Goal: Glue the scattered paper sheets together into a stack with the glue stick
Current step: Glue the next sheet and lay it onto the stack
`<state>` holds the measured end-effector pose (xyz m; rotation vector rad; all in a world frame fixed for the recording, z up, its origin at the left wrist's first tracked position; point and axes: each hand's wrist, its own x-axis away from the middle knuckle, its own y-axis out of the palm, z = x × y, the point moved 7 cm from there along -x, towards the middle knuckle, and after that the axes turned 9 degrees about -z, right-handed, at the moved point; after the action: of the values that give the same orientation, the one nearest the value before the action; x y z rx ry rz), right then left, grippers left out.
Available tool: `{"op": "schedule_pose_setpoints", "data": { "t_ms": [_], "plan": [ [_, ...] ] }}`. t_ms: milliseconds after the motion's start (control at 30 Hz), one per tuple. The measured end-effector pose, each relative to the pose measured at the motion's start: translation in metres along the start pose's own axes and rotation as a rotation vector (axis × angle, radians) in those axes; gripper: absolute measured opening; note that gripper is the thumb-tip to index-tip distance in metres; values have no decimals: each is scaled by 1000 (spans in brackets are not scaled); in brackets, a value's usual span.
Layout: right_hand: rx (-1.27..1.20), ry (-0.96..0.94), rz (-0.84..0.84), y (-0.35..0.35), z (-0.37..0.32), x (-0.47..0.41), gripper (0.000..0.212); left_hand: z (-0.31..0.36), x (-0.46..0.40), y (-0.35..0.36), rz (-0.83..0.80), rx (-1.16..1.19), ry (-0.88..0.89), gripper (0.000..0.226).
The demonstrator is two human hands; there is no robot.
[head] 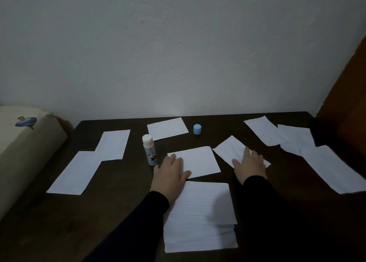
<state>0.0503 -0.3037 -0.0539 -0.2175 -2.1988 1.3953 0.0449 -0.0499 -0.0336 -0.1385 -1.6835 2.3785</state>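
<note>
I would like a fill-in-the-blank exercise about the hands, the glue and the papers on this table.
1. The white glue stick with a panda label stands ___ on the dark table.
2. Its small blue cap is ___ the stick.
3. The left hand and right hand each press a ___ paper sheet.

Missing: upright; off; white

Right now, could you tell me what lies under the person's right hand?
A tilted paper sheet lies under the right hand, flat on the dark table. The sheet's near portion is covered by the hand.

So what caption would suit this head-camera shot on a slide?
Left hand and right hand flat on paper sheets, uncapped glue stick upright, blue cap apart.
</note>
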Motion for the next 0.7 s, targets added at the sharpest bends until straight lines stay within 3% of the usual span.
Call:
{"op": "schedule_pose_setpoints", "data": {
  "t_ms": [200,467,700],
  "plan": [
    [14,-18,23,-14,-7,3,71,-1,-5,8,-129,-41,17,43],
    [-1,-140,152,-18,-9,9,35,-8,-9,12,-195,-3,15,50],
    [-84,-324,392,-46,-32,30,31,-10,-9,8,-178,51,-12,50]
  ]
}}
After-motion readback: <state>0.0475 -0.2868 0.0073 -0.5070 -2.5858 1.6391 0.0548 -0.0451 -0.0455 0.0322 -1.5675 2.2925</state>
